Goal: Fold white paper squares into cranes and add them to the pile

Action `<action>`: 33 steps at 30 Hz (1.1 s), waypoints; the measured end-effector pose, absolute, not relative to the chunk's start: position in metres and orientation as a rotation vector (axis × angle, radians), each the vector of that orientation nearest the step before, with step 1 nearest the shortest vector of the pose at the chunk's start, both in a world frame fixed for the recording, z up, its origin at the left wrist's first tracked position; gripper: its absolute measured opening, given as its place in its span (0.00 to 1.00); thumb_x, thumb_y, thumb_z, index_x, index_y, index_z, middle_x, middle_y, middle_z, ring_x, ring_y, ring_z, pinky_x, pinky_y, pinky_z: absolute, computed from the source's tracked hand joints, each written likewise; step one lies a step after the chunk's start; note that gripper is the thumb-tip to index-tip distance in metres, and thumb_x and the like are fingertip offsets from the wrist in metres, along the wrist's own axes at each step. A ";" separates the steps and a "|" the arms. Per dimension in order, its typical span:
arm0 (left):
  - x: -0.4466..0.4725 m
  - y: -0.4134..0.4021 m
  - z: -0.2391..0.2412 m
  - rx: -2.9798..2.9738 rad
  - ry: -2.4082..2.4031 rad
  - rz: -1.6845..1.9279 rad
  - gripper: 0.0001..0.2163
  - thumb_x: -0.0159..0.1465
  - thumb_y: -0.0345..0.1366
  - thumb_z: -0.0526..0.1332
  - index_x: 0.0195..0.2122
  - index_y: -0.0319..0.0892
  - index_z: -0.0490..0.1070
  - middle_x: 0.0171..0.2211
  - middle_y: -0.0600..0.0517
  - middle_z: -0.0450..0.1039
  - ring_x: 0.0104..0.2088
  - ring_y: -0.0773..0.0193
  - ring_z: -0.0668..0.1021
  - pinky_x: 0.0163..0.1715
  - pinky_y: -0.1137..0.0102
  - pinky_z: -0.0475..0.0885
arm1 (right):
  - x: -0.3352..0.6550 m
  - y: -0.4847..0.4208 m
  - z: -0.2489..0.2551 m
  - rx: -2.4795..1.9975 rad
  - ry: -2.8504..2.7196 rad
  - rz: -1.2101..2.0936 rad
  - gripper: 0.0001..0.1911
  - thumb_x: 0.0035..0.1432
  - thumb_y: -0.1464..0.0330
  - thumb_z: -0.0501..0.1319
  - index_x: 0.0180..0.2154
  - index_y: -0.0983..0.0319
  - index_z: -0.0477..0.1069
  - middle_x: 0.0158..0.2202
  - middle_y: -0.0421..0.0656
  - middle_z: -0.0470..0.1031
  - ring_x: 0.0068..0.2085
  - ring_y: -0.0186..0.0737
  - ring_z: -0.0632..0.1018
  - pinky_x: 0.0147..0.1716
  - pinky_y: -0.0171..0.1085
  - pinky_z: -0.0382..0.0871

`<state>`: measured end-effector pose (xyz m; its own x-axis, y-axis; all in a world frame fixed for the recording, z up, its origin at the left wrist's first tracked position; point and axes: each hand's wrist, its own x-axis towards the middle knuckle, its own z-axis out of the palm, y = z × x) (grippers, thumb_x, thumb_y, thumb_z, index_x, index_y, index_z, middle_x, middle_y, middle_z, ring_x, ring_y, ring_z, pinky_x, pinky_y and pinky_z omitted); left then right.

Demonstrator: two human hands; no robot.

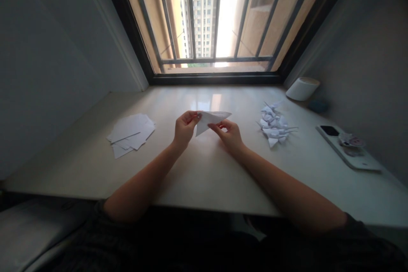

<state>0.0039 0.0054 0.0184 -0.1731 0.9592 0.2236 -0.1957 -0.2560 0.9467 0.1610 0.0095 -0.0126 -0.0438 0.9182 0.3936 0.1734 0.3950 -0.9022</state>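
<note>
A folded white sheet of paper (207,121), roughly triangular with pointed ends, is held up over the middle of the white tabletop (204,178). My left hand (185,126) pinches its left corner between thumb and fingers. Along the lower right edge, my right hand (230,134) grips the same paper, thumb in front and fingers partly hidden behind it. To the left lies a loose stack of flat white paper sheets (132,131). On the right is a heap of small folded paper pieces (274,125) with pointed tips.
A white rounded container (302,88) stands by the right wall, with a dark bluish item (318,105) near it. Farther right, a long white case (347,151) bears a small clear-wrapped object (351,140). A barred window (216,78) rises behind the table.
</note>
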 end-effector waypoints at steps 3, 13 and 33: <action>0.004 0.004 0.021 1.149 1.053 1.551 0.13 0.51 0.40 0.69 0.34 0.39 0.76 0.28 0.51 0.78 0.29 0.66 0.76 0.32 0.72 0.70 | 0.161 0.011 -0.014 -1.033 -1.477 0.905 0.16 0.48 0.55 0.66 0.24 0.61 0.74 0.25 0.40 0.75 0.28 0.37 0.72 0.32 0.38 0.65; 0.005 0.000 0.016 1.401 1.105 1.176 0.15 0.52 0.46 0.68 0.32 0.37 0.78 0.31 0.46 0.80 0.33 0.59 0.80 0.37 0.68 0.71 | 0.162 0.012 -0.012 -1.027 -1.285 1.057 0.19 0.44 0.52 0.67 0.20 0.61 0.71 0.21 0.41 0.73 0.25 0.37 0.72 0.27 0.36 0.64; -0.004 0.006 0.018 1.471 1.181 1.068 0.14 0.52 0.46 0.68 0.30 0.38 0.80 0.28 0.45 0.80 0.29 0.59 0.80 0.35 0.68 0.71 | 0.173 0.025 -0.005 -1.034 -0.891 1.078 0.17 0.42 0.54 0.68 0.21 0.61 0.70 0.18 0.37 0.66 0.22 0.32 0.66 0.25 0.35 0.62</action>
<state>-0.0041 0.0064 0.0182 0.1570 0.9850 0.0713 0.1700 -0.0980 0.9806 0.1727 0.0252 -0.0054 0.2449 0.9667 0.0745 -0.2561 0.1386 -0.9567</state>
